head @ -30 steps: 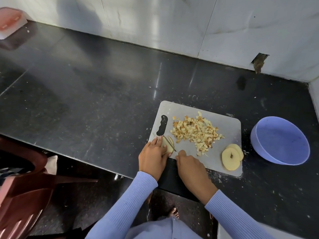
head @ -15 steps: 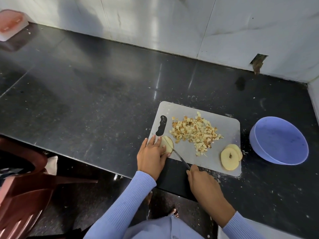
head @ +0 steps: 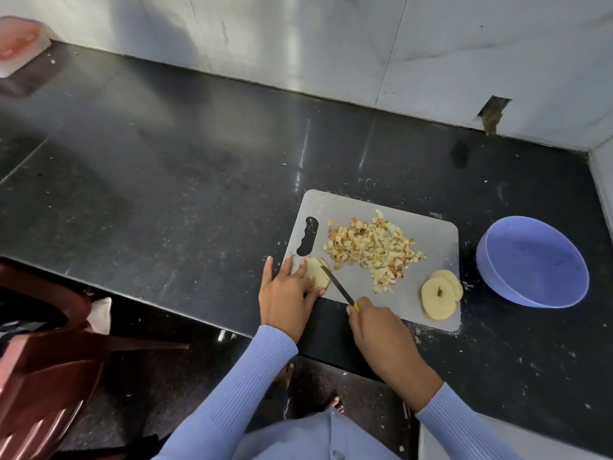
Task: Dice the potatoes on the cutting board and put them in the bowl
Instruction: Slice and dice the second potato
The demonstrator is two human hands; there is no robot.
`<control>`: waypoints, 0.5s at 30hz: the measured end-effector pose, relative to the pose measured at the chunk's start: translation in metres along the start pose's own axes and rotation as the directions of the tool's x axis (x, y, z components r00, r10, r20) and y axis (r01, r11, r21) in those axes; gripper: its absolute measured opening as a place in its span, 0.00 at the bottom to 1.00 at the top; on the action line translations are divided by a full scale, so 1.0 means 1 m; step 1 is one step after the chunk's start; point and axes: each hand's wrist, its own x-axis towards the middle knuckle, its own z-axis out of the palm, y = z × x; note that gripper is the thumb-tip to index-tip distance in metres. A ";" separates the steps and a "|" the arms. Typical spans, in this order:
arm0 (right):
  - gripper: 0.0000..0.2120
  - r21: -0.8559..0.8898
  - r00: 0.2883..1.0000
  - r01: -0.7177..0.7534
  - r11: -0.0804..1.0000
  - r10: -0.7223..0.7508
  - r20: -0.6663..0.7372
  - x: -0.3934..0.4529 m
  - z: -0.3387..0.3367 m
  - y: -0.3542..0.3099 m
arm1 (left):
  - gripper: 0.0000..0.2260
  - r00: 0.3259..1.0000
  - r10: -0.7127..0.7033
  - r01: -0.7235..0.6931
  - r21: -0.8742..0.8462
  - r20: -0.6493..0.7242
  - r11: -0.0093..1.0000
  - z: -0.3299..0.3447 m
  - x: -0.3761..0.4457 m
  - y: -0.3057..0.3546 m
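1. While the left hand (head: 285,298) pinned a potato piece (head: 317,276) at the board's (head: 438,240) near-left corner, its fingers lay curled over the piece's left side and its thumb tucked under the near edge.
2. The right hand (head: 378,330) gripped a knife (head: 336,286) by the handle, fingers wrapped round it; only a sliver of yellow handle showed past the knuckles.
3. The blade ran toward 10 o'clock from that hand, its tip touching the piece's cut face.
4. The piece sat right at the board's near edge, just beside the handle slot (head: 306,240) at 12 o'clock from it.
5. Dice (head: 374,247) lay heaped in the board's middle, at 2 o'clock from the piece, with bare board around the heap on the far and right sides.
6. Stacked slices (head: 439,298) rested at the near-right corner, close to both edges there.
7. The bowl (head: 530,263) stood on the counter (head: 166,194) just off the board's right edge, at 3 o'clock, apart from it; no dice showed inside.
8. The board's near edge lay close to the counter's front lip.
9. Wide dark counter stretched from 9 to 12 o'clock of the board, up to the wall (head: 331,38).
10. A pink tub (head: 18,44) sat in the far-left corner, well apart from everything.
11. A brown chair (head: 49,376) stood below the counter's front edge at 8 o'clock.
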 end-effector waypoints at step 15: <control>0.14 -0.016 1.000 0.021 1.000 -0.021 -0.004 0.034 0.002 -0.022 | 0.06 0.998 0.013 -0.013 0.000 -0.056 1.000 0.007 -0.005 -0.004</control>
